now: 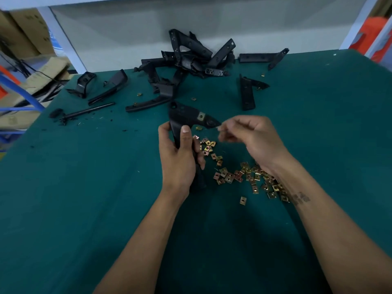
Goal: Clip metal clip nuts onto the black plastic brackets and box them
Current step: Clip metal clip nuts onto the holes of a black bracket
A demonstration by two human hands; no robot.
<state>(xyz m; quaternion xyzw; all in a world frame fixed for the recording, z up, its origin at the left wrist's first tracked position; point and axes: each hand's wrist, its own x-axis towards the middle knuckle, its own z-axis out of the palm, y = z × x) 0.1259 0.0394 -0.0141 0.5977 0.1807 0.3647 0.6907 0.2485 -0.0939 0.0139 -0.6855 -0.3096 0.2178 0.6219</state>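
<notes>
**One bracket in our left hand, clip nuts scattered below**

We hold one black plastic bracket (186, 119) upright in our left hand (178, 158). The fingers and thumb are curled around its long lower part, and its wide upper part points up and to the right. One metal clip nut (201, 116) already sits on this upper part.

Our right hand (252, 141) is beside the right tip of the bracket, with the fingers loosely curled. This hand is blurred, so we cannot tell if it pinches something or touches the bracket.

Under both hands, many loose clip nuts (244, 175) lie on the green desk (84, 187), in a band that goes from near the left hand toward the right forearm.

At the far edge of the desk there is a pile of black brackets (191, 58). Some other brackets (247, 94) lie apart from it, on the left and on the right.
</notes>
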